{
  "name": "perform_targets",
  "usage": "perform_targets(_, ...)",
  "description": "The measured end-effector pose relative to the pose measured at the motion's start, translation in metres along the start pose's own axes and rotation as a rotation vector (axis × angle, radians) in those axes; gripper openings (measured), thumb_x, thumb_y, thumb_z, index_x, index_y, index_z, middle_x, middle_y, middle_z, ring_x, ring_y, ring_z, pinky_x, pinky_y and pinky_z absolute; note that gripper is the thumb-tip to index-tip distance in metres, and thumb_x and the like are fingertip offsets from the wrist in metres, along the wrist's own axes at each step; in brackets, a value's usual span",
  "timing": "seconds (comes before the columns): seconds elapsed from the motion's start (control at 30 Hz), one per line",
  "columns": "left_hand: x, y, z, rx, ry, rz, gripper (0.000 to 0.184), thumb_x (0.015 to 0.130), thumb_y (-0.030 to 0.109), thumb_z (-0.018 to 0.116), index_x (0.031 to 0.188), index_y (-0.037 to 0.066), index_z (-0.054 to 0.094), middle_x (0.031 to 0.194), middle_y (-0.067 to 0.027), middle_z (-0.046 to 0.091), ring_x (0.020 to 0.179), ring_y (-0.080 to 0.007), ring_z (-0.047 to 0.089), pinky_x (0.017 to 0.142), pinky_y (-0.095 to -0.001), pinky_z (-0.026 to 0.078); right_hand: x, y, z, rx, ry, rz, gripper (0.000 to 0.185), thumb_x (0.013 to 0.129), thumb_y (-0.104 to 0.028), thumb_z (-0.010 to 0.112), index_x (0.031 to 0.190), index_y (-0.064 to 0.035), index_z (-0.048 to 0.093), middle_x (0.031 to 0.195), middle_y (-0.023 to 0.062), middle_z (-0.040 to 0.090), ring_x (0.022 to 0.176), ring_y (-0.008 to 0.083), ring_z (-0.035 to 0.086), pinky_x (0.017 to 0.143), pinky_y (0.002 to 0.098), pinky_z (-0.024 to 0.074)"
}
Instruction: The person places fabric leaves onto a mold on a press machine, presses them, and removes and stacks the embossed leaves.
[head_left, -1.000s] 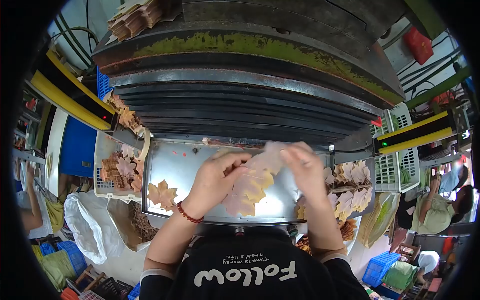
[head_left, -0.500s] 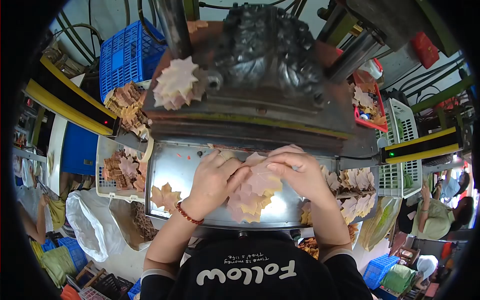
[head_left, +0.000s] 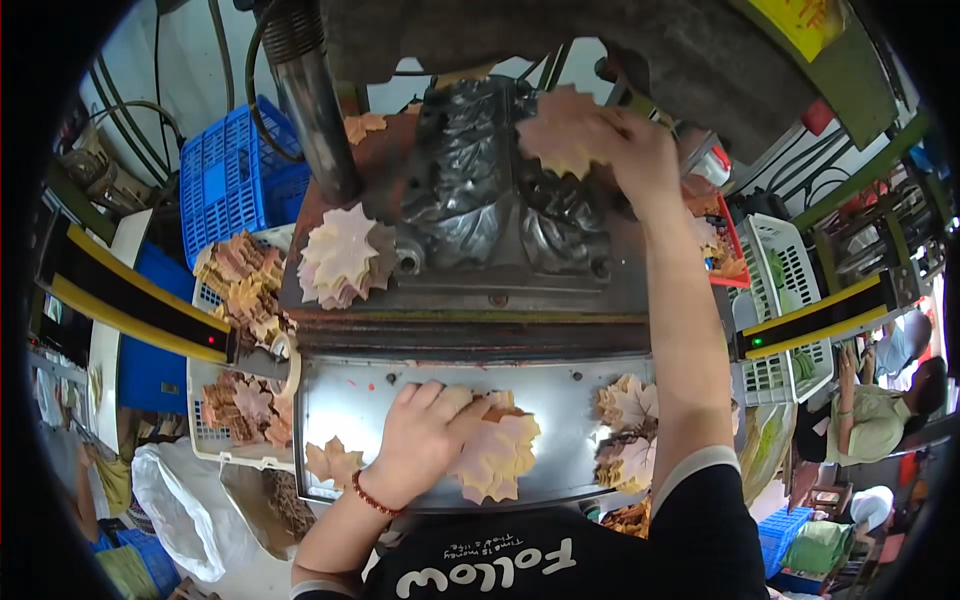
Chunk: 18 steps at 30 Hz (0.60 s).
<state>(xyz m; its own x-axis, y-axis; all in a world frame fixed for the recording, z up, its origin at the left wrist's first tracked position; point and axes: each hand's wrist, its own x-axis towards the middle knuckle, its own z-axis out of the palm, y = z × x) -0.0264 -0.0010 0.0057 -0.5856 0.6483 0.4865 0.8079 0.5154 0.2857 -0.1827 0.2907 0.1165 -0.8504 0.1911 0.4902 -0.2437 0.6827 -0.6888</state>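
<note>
My right hand (head_left: 640, 150) is stretched far forward and pinches a pale pink and yellow leaf (head_left: 568, 132) over the right part of the dark metal mould (head_left: 480, 190). Near the front, my left hand (head_left: 425, 435), with a red bead bracelet at the wrist, has its fingers closed on the upper left edge of a leaf stack (head_left: 498, 455) above the metal tray (head_left: 390, 375). Another stack of pale leaves (head_left: 342, 255) sits left of the mould on the press plate. Small leaves (head_left: 332, 460) lie at the tray's left end, and more leaf stacks (head_left: 628, 430) at its right.
Left of the tray stands a white basket (head_left: 215, 445) of leaves, with a blue crate (head_left: 225, 180) behind it. Yellow and black bars (head_left: 130, 295) flank the press. A thick metal column (head_left: 318, 110) rises at the back left. Co-workers (head_left: 880, 415) are at the far right.
My right hand has moved from the leaf stack forward over the mould, carrying a leaf. My left hand stays at the stack. The mould and press plate show more fully now.
</note>
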Motion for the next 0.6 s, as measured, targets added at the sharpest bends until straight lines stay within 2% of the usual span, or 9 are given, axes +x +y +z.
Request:
perform_targets(0.03, -0.002, -0.002, -0.002, -0.003, -0.041, 0.028, 0.036, 0.070, 0.014, 0.063, 0.105, 0.011, 0.071, 0.090, 0.0020, 0.058, 0.078, -0.0176, 0.052, 0.069, -0.0320, 0.039, 0.031, 0.036, 0.015, -0.117, 0.063, -0.220, 0.030, 0.085, -0.019, 0.065, 0.108, 0.0006, 0.068, 0.097, 0.0111, 0.070, 0.087, 0.0133, 0.063, 0.078, 0.0269, 0.0484)
perform_targets(0.1, -0.003, -0.001, -0.003, 0.020, -0.037, 0.059, 0.039, 0.070, 0.014, 0.063, 0.108, 0.011, 0.071, 0.089, 0.0025, 0.058, 0.077, -0.0174, 0.052, 0.068, -0.0316, 0.039, 0.050, 0.025, 0.027, -0.335, 0.039, -0.333, 0.034, 0.083, -0.022, 0.066, 0.110, -0.0003, 0.068, 0.100, 0.0133, 0.071, 0.091, 0.0169, 0.066, 0.081, 0.0292, 0.0492)
perform_targets(0.2, -0.001, 0.000, -0.009, 0.014, -0.033, 0.066, 0.041, 0.072, 0.014, 0.063, 0.112, 0.012, 0.070, 0.093, 0.0022, 0.059, 0.082, -0.0177, 0.054, 0.071, -0.0315, 0.040, 0.070, 0.014, 0.044, -0.522, -0.061, -0.151, 0.039, 0.082, -0.028, 0.067, 0.111, -0.0011, 0.068, 0.103, 0.0144, 0.070, 0.096, 0.0200, 0.066, 0.086, 0.0309, 0.0490)
perform_targets(0.23, 0.001, 0.002, -0.011, -0.013, -0.007, 0.054, 0.038, 0.073, 0.013, 0.064, 0.111, 0.012, 0.070, 0.095, 0.0019, 0.059, 0.083, -0.0184, 0.054, 0.073, -0.0318, 0.041, 0.088, 0.066, 0.065, -0.517, 0.013, -0.186, 0.040, 0.082, -0.030, 0.067, 0.111, -0.0017, 0.068, 0.103, 0.0135, 0.070, 0.098, 0.0201, 0.066, 0.087, 0.0310, 0.0486)
perform_targets(0.33, 0.004, 0.001, -0.018, -0.240, 0.011, -0.055, 0.029, 0.076, 0.008, 0.067, 0.105, 0.010, 0.071, 0.093, -0.0012, 0.062, 0.087, -0.0194, 0.058, 0.077, -0.0319, 0.043, 0.093, 0.104, 0.074, -0.287, 0.266, -0.302, 0.039, 0.085, -0.033, 0.066, 0.111, -0.0038, 0.068, 0.104, 0.0106, 0.070, 0.102, 0.0203, 0.065, 0.090, 0.0306, 0.0472)
perform_targets(0.4, 0.003, -0.001, -0.018, -0.416, -0.004, -0.156, 0.022, 0.080, 0.006, 0.067, 0.101, 0.008, 0.070, 0.092, -0.0039, 0.064, 0.088, -0.0206, 0.059, 0.079, -0.0324, 0.044, 0.072, 0.088, 0.059, 0.041, 0.269, -0.219, 0.037, 0.087, -0.033, 0.065, 0.110, -0.0048, 0.069, 0.103, 0.0084, 0.070, 0.102, 0.0203, 0.064, 0.090, 0.0308, 0.0466)
perform_targets(0.47, 0.002, -0.006, -0.017, -0.561, -0.034, -0.257, 0.015, 0.085, 0.006, 0.065, 0.099, 0.005, 0.068, 0.091, -0.0068, 0.065, 0.086, -0.0224, 0.061, 0.078, -0.0333, 0.046, 0.033, 0.031, 0.025, 0.472, 0.098, 0.037, 0.035, 0.089, -0.034, 0.063, 0.109, -0.0054, 0.069, 0.102, 0.0063, 0.071, 0.101, 0.0204, 0.064, 0.090, 0.0316, 0.0463)
perform_targets(0.57, 0.009, -0.005, -0.018, -0.649, -0.069, -0.394, 0.013, 0.089, 0.008, 0.064, 0.101, 0.003, 0.067, 0.089, -0.0089, 0.066, 0.081, -0.0193, 0.063, 0.072, -0.0309, 0.049, 0.010, 0.016, 0.007, 0.144, -0.134, 0.175, 0.034, 0.088, -0.031, 0.063, 0.108, -0.0042, 0.069, 0.102, 0.0087, 0.071, 0.098, 0.0232, 0.065, 0.085, 0.0327, 0.0471)
perform_targets(0.6, 0.013, -0.005, -0.019, -0.659, -0.056, -0.410, 0.013, 0.090, 0.008, 0.064, 0.101, 0.002, 0.066, 0.089, -0.0086, 0.067, 0.079, -0.0174, 0.063, 0.070, -0.0295, 0.049, 0.011, 0.026, 0.014, 0.006, -0.125, 0.102, 0.033, 0.087, -0.030, 0.063, 0.107, -0.0036, 0.069, 0.100, 0.0092, 0.071, 0.096, 0.0245, 0.065, 0.084, 0.0325, 0.0471)
